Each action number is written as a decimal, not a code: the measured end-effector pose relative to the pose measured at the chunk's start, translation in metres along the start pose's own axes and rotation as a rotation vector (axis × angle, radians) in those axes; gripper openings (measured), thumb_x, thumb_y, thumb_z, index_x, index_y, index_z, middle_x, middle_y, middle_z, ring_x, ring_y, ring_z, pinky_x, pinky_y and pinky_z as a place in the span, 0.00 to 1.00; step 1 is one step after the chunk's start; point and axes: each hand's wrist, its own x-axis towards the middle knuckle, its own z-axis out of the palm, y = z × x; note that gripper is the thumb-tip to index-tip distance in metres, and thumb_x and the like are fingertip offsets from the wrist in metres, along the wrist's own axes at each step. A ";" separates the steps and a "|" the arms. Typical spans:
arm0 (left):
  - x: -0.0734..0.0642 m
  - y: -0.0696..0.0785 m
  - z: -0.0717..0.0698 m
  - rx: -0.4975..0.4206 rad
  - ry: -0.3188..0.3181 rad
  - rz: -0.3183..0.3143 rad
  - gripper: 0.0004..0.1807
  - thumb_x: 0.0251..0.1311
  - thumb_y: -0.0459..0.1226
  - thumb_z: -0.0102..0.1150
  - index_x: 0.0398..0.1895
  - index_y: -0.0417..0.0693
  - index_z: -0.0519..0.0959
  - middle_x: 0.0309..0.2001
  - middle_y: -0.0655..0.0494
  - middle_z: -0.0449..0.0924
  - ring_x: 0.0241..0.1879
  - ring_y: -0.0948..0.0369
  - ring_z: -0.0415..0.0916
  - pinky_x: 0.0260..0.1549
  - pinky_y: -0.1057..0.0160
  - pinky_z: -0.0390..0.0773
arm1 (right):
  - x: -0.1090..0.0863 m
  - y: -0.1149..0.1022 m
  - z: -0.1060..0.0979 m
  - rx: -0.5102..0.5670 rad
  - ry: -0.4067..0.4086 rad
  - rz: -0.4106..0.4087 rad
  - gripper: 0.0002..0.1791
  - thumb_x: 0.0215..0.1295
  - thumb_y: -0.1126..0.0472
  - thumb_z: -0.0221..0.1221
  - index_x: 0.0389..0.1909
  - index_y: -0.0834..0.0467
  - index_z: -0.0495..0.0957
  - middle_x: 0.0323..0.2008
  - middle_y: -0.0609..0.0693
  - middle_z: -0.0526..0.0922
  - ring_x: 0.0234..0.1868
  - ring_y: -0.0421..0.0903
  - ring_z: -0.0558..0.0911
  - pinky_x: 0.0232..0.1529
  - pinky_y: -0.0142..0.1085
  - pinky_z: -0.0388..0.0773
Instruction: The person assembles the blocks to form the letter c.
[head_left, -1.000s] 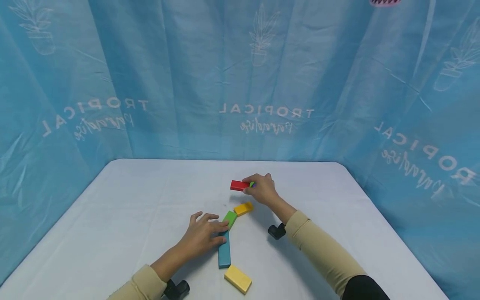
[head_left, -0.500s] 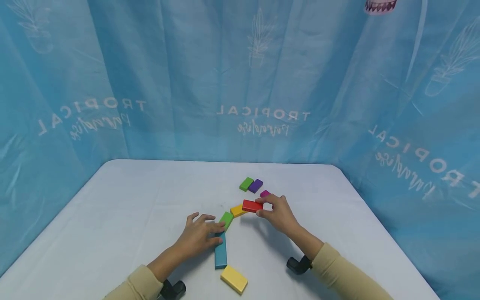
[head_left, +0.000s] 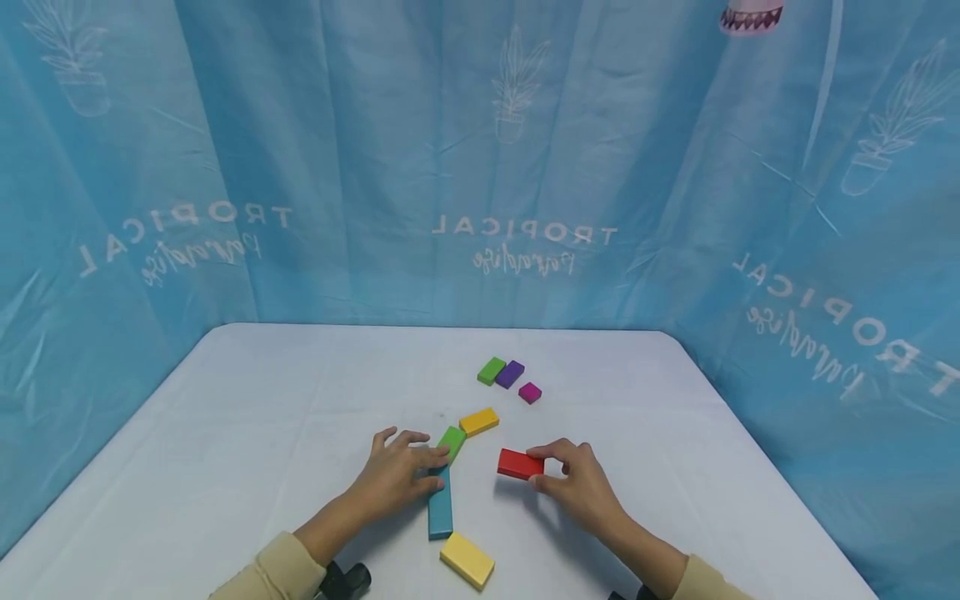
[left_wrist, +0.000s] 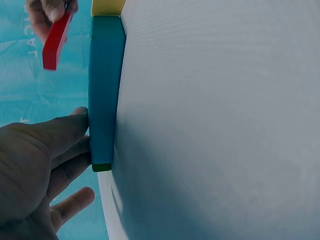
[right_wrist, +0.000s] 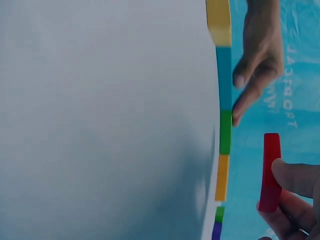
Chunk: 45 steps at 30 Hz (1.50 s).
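Between thumb and fingertips my right hand (head_left: 581, 479) pinches a red block (head_left: 517, 464), raised above the table right of a curved row of blocks. That row runs from a pale yellow block (head_left: 467, 560) at the near end through a long blue block (head_left: 440, 508) and a green block (head_left: 452, 442) to an orange-yellow block (head_left: 479, 422). My left hand (head_left: 397, 475) lies over the row with fingers extended, its fingertips touching the blue and green blocks. In the left wrist view the thumb touches the side of the blue block (left_wrist: 106, 90).
Farther back on the white table (head_left: 315, 383) lie a small green block (head_left: 492, 371), a purple block (head_left: 510, 374) and a magenta block (head_left: 530, 392). A blue printed curtain (head_left: 375, 167) hangs behind the table's back edge and along both sides.
My right hand has carried the red block from the back of the table toward me and slightly right. The small blocks there have come into sight. My left hand stays on the row.
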 end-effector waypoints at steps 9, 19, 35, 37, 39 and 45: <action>0.001 -0.001 -0.002 -0.020 0.006 -0.002 0.21 0.53 0.44 0.69 0.51 0.49 0.83 0.55 0.60 0.79 0.60 0.51 0.66 0.60 0.34 0.47 | -0.037 0.004 -0.002 0.018 -0.107 -0.023 0.18 0.52 0.60 0.71 0.46 0.50 0.84 0.40 0.38 0.80 0.39 0.47 0.68 0.34 0.35 0.69; -0.001 0.000 0.001 -0.009 0.002 -0.010 0.20 0.53 0.43 0.69 0.50 0.50 0.83 0.55 0.61 0.79 0.60 0.52 0.67 0.61 0.35 0.47 | -0.069 0.006 -0.006 0.051 -0.256 -0.040 0.19 0.52 0.59 0.71 0.46 0.50 0.82 0.40 0.36 0.79 0.43 0.46 0.68 0.40 0.34 0.72; -0.001 0.003 -0.001 -0.007 0.009 -0.007 0.20 0.53 0.43 0.70 0.50 0.50 0.83 0.55 0.60 0.79 0.60 0.52 0.67 0.60 0.35 0.48 | -0.090 0.011 0.006 0.065 -0.318 -0.039 0.17 0.52 0.54 0.70 0.44 0.49 0.83 0.35 0.33 0.77 0.36 0.40 0.64 0.35 0.30 0.66; -0.001 0.002 -0.001 -0.006 0.006 -0.006 0.20 0.53 0.43 0.69 0.50 0.50 0.83 0.55 0.60 0.79 0.60 0.52 0.67 0.60 0.35 0.48 | -0.092 0.010 0.007 0.047 -0.306 -0.051 0.16 0.52 0.51 0.69 0.44 0.48 0.83 0.35 0.32 0.76 0.36 0.39 0.64 0.35 0.31 0.66; -0.002 0.002 -0.001 -0.008 0.008 -0.005 0.20 0.53 0.43 0.69 0.50 0.50 0.83 0.55 0.60 0.79 0.60 0.52 0.67 0.60 0.35 0.48 | -0.093 0.009 0.008 0.033 -0.298 -0.060 0.17 0.53 0.49 0.68 0.44 0.48 0.83 0.35 0.31 0.76 0.37 0.39 0.64 0.35 0.31 0.66; -0.001 0.002 -0.001 -0.011 -0.002 -0.011 0.20 0.54 0.44 0.69 0.50 0.50 0.83 0.55 0.60 0.79 0.60 0.52 0.67 0.60 0.35 0.48 | -0.094 0.010 0.011 0.015 -0.268 -0.105 0.17 0.56 0.46 0.67 0.43 0.49 0.83 0.35 0.31 0.75 0.36 0.37 0.63 0.33 0.30 0.65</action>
